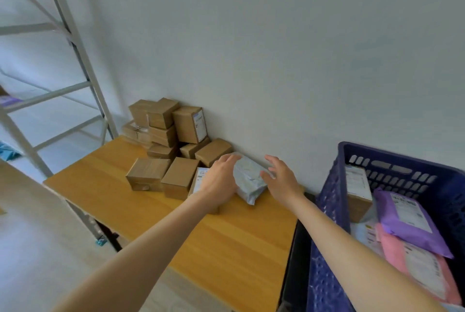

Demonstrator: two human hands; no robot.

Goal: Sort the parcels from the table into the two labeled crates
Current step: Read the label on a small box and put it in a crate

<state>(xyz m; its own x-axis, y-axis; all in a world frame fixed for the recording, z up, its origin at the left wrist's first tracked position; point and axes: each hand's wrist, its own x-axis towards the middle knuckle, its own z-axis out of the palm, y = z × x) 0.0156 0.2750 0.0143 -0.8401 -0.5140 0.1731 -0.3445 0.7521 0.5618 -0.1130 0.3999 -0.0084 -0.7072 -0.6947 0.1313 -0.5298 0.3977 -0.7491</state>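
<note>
Wood-topped table (226, 248) runs from the rack (83, 60) at far left to the blue crate (332, 186) at near right. Its near half is bare, so the open room lies under and between my two forearms. Its far edge meets the wall (276, 60), which closes off everything beyond the parcels.

The grey mailer (247, 178) lies on the table at the far right, one end close to the wall and its near corner turned toward me. My left hand (220, 180) rests against its left side, fingers fairly straight and laid over its far-left edge. My right hand (283, 182) is spread wide at its right side, thumb touching the film and the other fingers lifted off it. The hands are apart with the mailer between them, and neither is closed round it.

Just left of the mailer, a labelled box (200, 178) lies partly under my left hand. Two brown boxes (180, 177) stand beside it in a row. Behind them a stack (163, 120) of cartons is piled against the wall. Its nearest carton is close to the mailer's far end, but I cannot tell whether they touch.

The crate stands just past the table's right edge, with a dark gap between them. Inside it lie a purple bag (405, 221), a pink bag (415, 269) partly under that, and a brown carton (357, 191) against its left wall.
</note>
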